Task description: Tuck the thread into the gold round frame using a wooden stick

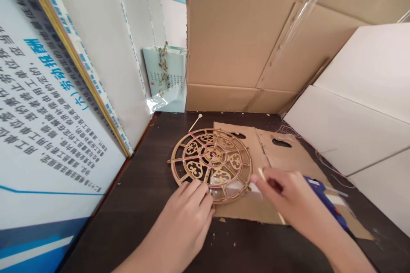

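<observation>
An openwork wooden wheel (211,153) with scroll patterns and reddish lines lies partly on a flat cardboard sheet (243,211) and partly over the dark table. My left hand (188,213) rests at the wheel's near edge, its fingers closed around the rim. At the wheel's right edge, my right hand (282,192) pinches a thin pale stick (262,174); the fingertips are close to the rim. Something white shows beneath the near right part of the wheel.
A blue glue gun (326,200) lies right of my right hand. Thin wires (333,166) trail along the white boxes. Behind the wheel are a pale stick with a round end (196,123), a light-blue book (169,76) and a cardboard wall (237,34).
</observation>
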`<state>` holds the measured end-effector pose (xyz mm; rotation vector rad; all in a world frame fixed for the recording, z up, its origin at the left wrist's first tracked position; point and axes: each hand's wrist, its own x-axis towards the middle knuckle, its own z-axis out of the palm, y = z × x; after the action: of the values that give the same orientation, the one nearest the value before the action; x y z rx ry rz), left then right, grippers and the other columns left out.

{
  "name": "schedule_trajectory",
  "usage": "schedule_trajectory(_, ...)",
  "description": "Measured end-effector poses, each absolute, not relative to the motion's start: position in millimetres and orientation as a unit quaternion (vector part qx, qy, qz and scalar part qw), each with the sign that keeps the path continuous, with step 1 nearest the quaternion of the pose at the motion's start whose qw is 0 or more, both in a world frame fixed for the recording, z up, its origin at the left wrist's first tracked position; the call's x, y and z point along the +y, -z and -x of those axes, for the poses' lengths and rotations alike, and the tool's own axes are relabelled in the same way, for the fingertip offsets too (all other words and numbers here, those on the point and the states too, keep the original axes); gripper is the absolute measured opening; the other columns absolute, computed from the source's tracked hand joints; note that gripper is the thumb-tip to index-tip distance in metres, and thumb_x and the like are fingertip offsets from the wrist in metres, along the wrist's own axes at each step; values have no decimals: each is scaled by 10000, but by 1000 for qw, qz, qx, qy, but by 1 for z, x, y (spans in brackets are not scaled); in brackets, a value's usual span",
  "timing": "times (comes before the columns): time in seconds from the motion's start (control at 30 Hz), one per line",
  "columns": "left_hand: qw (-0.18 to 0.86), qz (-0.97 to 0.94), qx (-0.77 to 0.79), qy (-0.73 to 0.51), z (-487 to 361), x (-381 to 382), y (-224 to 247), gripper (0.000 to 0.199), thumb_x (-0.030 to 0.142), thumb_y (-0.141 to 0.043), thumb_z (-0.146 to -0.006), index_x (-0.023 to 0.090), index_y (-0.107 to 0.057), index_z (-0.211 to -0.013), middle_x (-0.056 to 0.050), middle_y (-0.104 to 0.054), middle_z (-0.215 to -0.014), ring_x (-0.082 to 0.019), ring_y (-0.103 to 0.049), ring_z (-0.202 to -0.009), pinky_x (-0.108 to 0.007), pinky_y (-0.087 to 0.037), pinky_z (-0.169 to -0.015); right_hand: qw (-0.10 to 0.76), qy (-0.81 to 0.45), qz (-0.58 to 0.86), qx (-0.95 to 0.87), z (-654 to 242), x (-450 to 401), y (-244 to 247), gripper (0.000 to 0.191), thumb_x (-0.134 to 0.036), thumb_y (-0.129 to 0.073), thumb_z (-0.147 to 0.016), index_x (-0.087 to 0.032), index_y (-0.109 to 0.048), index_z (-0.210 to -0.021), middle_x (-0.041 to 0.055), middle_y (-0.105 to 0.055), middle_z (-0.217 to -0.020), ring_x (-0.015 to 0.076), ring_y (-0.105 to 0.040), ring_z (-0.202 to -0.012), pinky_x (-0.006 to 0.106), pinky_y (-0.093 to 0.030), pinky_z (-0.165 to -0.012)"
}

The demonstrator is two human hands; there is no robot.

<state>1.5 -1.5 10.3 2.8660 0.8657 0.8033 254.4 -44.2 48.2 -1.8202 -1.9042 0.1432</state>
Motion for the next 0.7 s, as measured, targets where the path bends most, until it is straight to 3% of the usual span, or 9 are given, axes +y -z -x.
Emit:
schedule_trajectory(0.1,4,-933,281,-223,-5,2,-13,249,-41,-468,-864,171,-595,-836,-50,-587,-845,-265,-578,-795,-449,-529,-712,104,-108,694,-704,-254,-60,-32,414,-380,-592,-994,-208,-501,-628,-33,-492,-536,128,-453,-481,291,-203,-491)
schedule_trajectory(0.17,9,-933,282,-225,-9,4,-16,277,-66,-439,-838,169,-583,-804,-50,-580,-816,-258,-578,-756,-426,-514,-675,70,-133,705,-694,-253,-71,-24,357,-385,-615,-978,-214,-551,-671,-23,-559,-591,148,-508,-532,287,-233,-515)
schedule_trajectory(0.27,1,-933,264,-243,-16,4,-18,270,-49,-430,-850,169,-569,-775,-55,-573,-794,-252,-563,-723,-414,-493,-645,145,-94,750,-638,-269,-86,-22,406,-561,-599,-949,-233,-566,-711,-22,-575,-605,172,-531,-549,297,-327,-552)
schedule_trajectory(0.37,13,-931,246,-271,-24,-3,-14,262,-44,-443,-865,174,-561,-782,-49,-573,-807,-243,-552,-740,-400,-479,-657,235,75,842,-480,-306,-100,-27,529,-749,-480,-906,-251,-597,-772,37,-658,-730,257,-628,-677,361,-423,-616)
schedule_trajectory(0.43,25,-930,230,-284,-29,-8,-8,255,-47,-453,-877,170,-570,-813,-47,-582,-836,-235,-550,-767,-393,-481,-678,199,138,893,-379,-333,-106,-28,597,-813,-440,-849,-247,-621,-905,119,-718,-963,379,-675,-912,423,-451,-641)
schedule_trajectory(0.5,34,-934,207,-289,-32,-11,-3,240,-37,-462,-902,158,-593,-849,-47,-590,-854,-229,-549,-788,-398,-496,-716,165,96,922,-336,-353,-108,-24,693,-854,-438,-797,-212,-626,-976,180,-716,-1058,428,-678,-992,474,-492,-688)
schedule_trajectory(0.6,53,-931,192,-305,-31,-11,0,187,7,-506,-944,141,-631,-907,-43,-602,-867,-220,-551,-817,-404,-511,-772,115,1,930,-349,-362,-105,-14,705,-851,-482,-765,-209,-658,-999,175,-723,-983,416,-696,-936,486,-518,-747)
schedule_trajectory(0.7,76,-918,214,-325,-29,-7,-1,109,68,-575,-967,142,-654,-954,-41,-624,-925,-211,-561,-885,-389,-507,-829,96,30,935,-341,-361,-100,-6,660,-811,-521,-757,-210,-666,-990,184,-719,-954,430,-690,-925,492,-515,-735)
